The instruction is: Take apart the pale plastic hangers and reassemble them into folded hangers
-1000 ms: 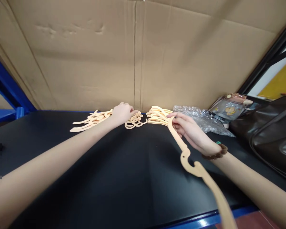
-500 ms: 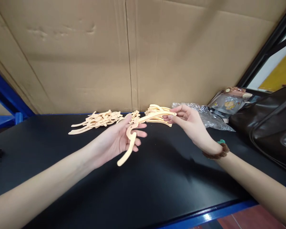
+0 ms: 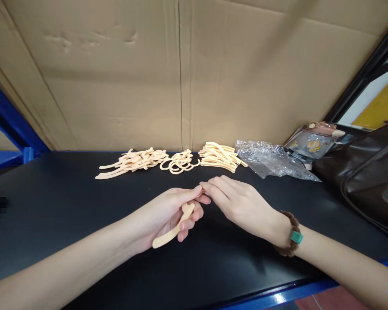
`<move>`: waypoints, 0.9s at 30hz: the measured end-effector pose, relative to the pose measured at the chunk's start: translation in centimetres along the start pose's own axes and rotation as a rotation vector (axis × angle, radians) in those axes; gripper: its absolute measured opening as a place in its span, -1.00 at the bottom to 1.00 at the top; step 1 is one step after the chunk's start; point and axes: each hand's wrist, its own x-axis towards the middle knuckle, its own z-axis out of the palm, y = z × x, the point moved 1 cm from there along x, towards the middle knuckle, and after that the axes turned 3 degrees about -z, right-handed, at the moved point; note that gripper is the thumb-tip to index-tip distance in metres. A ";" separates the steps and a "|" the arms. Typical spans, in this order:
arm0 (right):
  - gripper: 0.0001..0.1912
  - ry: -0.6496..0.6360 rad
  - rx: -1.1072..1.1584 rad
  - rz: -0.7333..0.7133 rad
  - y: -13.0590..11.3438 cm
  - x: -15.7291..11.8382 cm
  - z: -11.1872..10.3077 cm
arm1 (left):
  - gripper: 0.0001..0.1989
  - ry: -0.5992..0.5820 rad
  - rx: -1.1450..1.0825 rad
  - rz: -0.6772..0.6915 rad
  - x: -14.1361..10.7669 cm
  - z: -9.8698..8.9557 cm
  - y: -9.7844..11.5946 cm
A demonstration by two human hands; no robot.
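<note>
A cream-coloured curved piece [image 3: 170, 234] lies in my left hand [image 3: 177, 211], its rounded end pointing down toward the front left. My left fingers are wrapped round it, and the thumb presses near the index finger. My right hand [image 3: 239, 204] meets the left fingertips from the right, its fingers bent together with the back of the hand up. What my right fingertips pinch is mostly hidden; only a small cream bit shows between the hands. The rest of the held piece is covered by my fingers.
On the black table [image 3: 116, 267], along the cardboard wall [image 3: 116, 86], lie a pile of branched pieces [image 3: 139, 160], a pile of hooks [image 3: 180, 162] and curved bars [image 3: 221, 156]. Rightward are clear plastic bags [image 3: 271, 158], a transparent bottle [image 3: 312, 142] and a dark bag [image 3: 365, 163].
Both hands have moved down and nearer, and their fingertips have come together. My right hand has turned its back upward. The long arm of the held piece is now hidden.
</note>
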 end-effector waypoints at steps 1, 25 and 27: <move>-0.71 -0.008 -0.049 -0.012 0.0 0.0 -0.1 | -0.74 -0.020 -0.008 -0.014 0.0 0.0 0.1; -0.69 -0.167 0.218 0.578 15.0 3.2 5.3 | -0.55 0.872 1.701 0.550 0.6 -8.1 6.2; -0.68 -0.115 0.150 0.569 16.1 3.6 6.5 | -0.54 0.813 1.801 0.647 2.1 -12.0 7.5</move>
